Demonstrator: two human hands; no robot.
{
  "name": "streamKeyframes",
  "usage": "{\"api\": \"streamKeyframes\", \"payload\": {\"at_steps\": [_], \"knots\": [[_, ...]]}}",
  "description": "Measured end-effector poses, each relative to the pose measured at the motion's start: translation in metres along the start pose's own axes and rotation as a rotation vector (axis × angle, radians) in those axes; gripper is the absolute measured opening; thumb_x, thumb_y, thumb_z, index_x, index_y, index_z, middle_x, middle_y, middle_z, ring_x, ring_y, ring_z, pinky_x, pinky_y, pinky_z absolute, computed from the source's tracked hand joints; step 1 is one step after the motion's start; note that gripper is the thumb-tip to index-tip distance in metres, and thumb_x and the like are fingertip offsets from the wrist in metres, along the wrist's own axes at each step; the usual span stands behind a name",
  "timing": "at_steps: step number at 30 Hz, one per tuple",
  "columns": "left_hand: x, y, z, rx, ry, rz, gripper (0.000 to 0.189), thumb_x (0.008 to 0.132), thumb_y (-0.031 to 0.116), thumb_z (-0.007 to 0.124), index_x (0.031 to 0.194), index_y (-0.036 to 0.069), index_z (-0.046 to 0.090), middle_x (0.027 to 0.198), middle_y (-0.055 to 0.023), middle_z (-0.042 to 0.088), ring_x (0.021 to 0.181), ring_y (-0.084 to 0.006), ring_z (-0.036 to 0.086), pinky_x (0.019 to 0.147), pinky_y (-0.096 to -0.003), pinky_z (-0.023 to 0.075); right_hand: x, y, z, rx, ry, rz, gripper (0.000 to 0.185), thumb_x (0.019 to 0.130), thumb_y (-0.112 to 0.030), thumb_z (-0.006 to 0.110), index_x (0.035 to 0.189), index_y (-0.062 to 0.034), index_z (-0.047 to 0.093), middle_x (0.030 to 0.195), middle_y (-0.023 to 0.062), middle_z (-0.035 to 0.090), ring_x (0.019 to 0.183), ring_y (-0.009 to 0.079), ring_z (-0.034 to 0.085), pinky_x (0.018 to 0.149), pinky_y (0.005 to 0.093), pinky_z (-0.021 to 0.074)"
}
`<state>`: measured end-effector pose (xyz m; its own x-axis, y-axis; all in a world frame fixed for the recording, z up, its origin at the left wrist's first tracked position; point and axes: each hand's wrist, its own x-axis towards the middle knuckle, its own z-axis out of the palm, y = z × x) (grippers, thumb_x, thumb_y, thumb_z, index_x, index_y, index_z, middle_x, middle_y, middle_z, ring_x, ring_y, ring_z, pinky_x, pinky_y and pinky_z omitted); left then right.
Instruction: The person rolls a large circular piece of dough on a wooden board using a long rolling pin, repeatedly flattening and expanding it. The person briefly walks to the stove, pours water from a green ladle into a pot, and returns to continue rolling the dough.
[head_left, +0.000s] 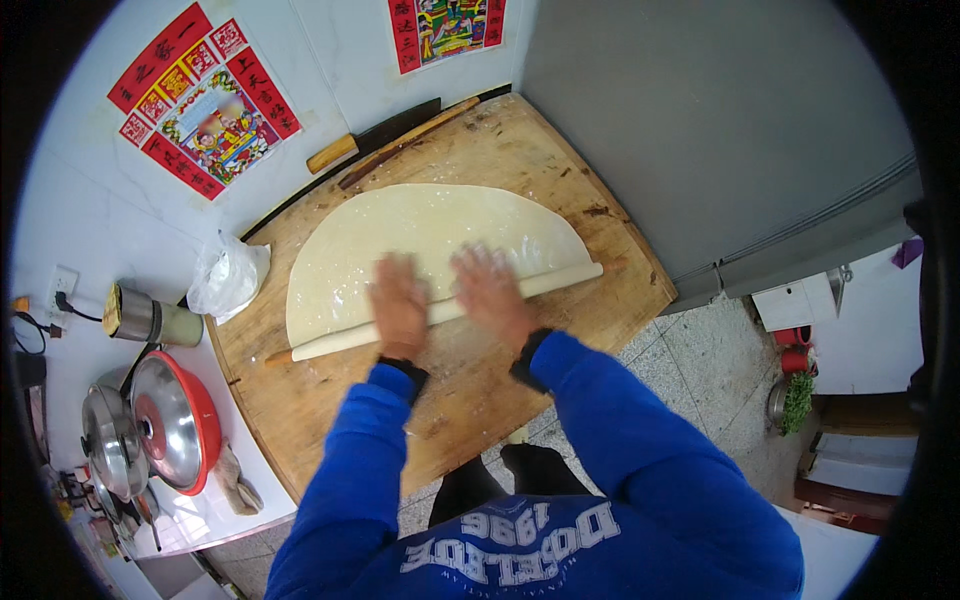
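A wide sheet of pale dough (420, 225), dusted with flour, lies on a worn wooden board (465, 405). Its near edge is wrapped round a wooden rolling pin (613, 265), whose bare ends stick out at both sides. My left hand (400, 304) lies over the dough-wrapped pin, left of its middle, palm down. Close beside it, my right hand (491, 292) presses on the same roll, fingers spread towards the far side. Both hands are blurred, and neither is closed around the pin.
Behind the dough, a cleaver (397, 126) and a second wooden rod (409, 142) rest along the wall. A plastic bag of white powder (229, 277) stands at the board's left corner. Left are a metal jar (154, 315) and a lidded red basin (202, 420). A grey curtain (712, 150) hangs right.
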<state>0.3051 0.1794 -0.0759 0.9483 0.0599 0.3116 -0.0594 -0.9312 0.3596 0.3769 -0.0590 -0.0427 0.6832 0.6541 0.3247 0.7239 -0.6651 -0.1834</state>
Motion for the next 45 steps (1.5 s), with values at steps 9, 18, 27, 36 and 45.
{"api": "streamKeyframes", "payload": {"at_steps": [9,18,27,36,45], "knots": [[-0.045,0.081,-0.020,-0.011,-0.147,-0.098,0.060,0.117,0.033,0.048,0.174,0.012,0.043,0.181,-0.0234,0.034,0.169,-0.0468,0.026,0.134,-0.0627,0.0241,-0.068,-0.016,0.013,0.145,-0.118,-0.012,0.062,0.109,-0.031,0.063,0.164,-0.0067,0.052,0.176,0.0221,0.042,0.164,0.0452,0.037,0.136,0.0621,0.0235],[-0.084,-0.004,-0.057,0.150,-0.339,-0.330,0.064,0.116,0.040,0.052,0.174,0.013,0.042,0.183,-0.0244,0.027,0.169,-0.0478,0.023,0.132,-0.0697,0.0224,-0.001,0.137,-0.033,-0.001,-0.591,0.280,0.080,0.110,-0.058,0.057,0.176,-0.0159,0.039,0.187,0.0205,0.019,0.171,0.0444,0.019,0.136,0.0677,0.0119],[-0.138,0.023,-0.052,-0.012,-0.110,-0.323,0.081,0.107,0.045,0.066,0.175,0.009,0.039,0.184,-0.0284,0.023,0.169,-0.0512,0.020,0.133,-0.0677,0.0222,0.191,0.030,0.041,0.887,-0.495,0.510,0.063,0.106,-0.059,0.068,0.127,-0.0009,0.076,0.132,0.0250,0.077,0.120,0.0398,0.074,0.106,0.0535,0.0574],[-0.127,0.022,-0.082,-0.095,-0.180,-0.300,0.089,0.103,0.041,0.074,0.176,0.009,0.035,0.183,-0.0290,0.024,0.170,-0.0496,0.021,0.133,-0.0651,0.0245,0.232,-0.026,0.095,1.710,-0.644,0.842,0.063,0.116,-0.053,0.056,0.155,-0.0026,0.056,0.146,0.0228,0.072,0.134,0.0341,0.072,0.109,0.0489,0.0592],[-0.108,0.020,-0.097,-0.131,-0.384,-0.344,0.089,0.100,0.037,0.079,0.175,0.013,0.038,0.182,-0.0321,0.022,0.168,-0.0535,0.021,0.131,-0.0681,0.0256,0.217,-0.056,0.131,-0.079,-0.057,0.297,0.070,0.107,-0.046,0.067,0.162,-0.0039,0.054,0.173,0.0292,0.042,0.164,0.0462,0.035,0.135,0.0603,0.0255]]}}
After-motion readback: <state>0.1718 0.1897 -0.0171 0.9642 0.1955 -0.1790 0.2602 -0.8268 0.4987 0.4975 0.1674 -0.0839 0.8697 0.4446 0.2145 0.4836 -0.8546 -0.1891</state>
